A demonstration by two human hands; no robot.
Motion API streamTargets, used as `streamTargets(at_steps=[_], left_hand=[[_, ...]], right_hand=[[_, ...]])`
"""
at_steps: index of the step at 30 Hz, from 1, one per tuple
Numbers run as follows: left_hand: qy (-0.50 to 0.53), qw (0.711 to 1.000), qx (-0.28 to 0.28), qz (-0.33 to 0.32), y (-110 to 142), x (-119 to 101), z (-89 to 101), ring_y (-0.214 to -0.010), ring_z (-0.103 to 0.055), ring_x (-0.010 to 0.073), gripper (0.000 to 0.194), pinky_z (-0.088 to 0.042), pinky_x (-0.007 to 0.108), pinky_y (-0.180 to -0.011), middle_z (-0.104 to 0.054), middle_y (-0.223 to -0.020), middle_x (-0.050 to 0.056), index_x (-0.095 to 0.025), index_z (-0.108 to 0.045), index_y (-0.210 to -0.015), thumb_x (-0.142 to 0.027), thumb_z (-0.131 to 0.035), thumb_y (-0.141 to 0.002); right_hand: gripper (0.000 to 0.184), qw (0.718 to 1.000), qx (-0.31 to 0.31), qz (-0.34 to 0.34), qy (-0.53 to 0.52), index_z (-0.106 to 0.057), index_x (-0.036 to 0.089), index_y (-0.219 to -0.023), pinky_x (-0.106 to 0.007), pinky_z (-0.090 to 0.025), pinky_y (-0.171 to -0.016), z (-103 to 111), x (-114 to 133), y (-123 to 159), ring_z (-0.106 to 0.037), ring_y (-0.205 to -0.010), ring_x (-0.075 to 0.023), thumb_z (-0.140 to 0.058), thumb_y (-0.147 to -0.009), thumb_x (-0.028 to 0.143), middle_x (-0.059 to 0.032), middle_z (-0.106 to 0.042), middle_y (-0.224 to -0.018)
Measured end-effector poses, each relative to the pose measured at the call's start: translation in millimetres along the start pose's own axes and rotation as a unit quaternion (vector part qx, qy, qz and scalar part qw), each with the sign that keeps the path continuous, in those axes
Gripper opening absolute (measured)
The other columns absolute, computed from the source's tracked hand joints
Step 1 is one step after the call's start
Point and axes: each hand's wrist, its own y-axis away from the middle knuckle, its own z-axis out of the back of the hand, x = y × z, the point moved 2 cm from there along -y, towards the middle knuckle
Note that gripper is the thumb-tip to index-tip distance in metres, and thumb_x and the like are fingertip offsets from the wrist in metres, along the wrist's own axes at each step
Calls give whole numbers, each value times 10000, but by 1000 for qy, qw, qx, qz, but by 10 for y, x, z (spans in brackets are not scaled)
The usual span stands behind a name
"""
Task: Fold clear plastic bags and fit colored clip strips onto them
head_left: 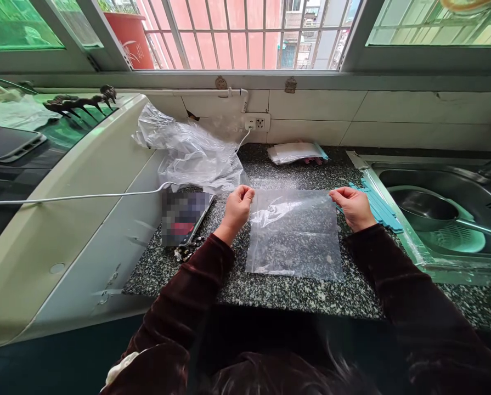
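Note:
A clear plastic bag (294, 236) is stretched flat over the speckled countertop (237, 293), see-through and lightly creased. My left hand (239, 208) pinches its upper left corner, while my right hand (354, 207) pinches the upper right one. Just beyond my right hand lies a fan of light blue strips (383, 208). To the left of my left hand rests a phone (198, 219) with a blurred screen. A crumpled heap of clear plastic (196, 151) sits behind the phone.
At the right a steel sink (418, 263) holds a pan (422, 204) and a pale colander (455, 238). A flat packet (297, 152) lies by the tiled wall. A white cable (84, 197) runs across the washing machine (76, 219) at the left, and a socket (258, 122) is on the wall.

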Motion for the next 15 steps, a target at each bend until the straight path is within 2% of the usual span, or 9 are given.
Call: streamTargets(at_steps=[5, 9, 11, 13, 15], left_hand=[[60, 998, 23, 21, -25, 43, 7, -543, -415, 87, 228, -357, 212, -550, -453, -550, -35, -171, -489, -603, -312, -583, -755], [111, 988, 58, 88, -31, 124, -17, -582, -483, 91, 251, -394, 210, -569, -534, -631, -15, -170, -537, -694, -405, -616, -729], [142, 976, 95, 134, -17, 155, -39, -645, -539, 112, 322, -411, 219, -579, -587, -717, 9, -177, -561, -786, -493, -592, -732], [155, 962, 155, 164, 8, 165, -66, -672, -565, 129, 388, -417, 230, -579, -609, -752, 24, -174, -578, -823, -547, -589, -713], [135, 952, 214, 169, 35, 159, -86, -617, -539, 115, 378, -395, 226, -555, -598, -692, 14, -155, -600, -771, -508, -662, -651]], right_hand=[[374, 1000, -14, -5, -18, -580, 196, -613, -262, -374, -528, -24, -30, -6, -439, -540, -101, -725, -523, 529, 17, -533, -573], [355, 999, -32, 1, -27, -579, 198, -624, -256, -389, -527, -32, -64, -22, -462, -551, -106, -727, -545, 511, 16, -546, -583], [348, 999, -42, 12, -27, -580, 197, -637, -254, -398, -535, -27, -75, -30, -476, -563, -108, -719, -561, 507, 13, -556, -597], [353, 998, -52, 20, -19, -578, 197, -654, -253, -398, -535, -23, -83, -36, -481, -570, -110, -700, -578, 520, 7, -566, -620], [365, 998, -63, 24, -7, -575, 198, -668, -254, -390, -528, -21, -91, -40, -479, -572, -114, -680, -590, 539, -3, -577, -642]])
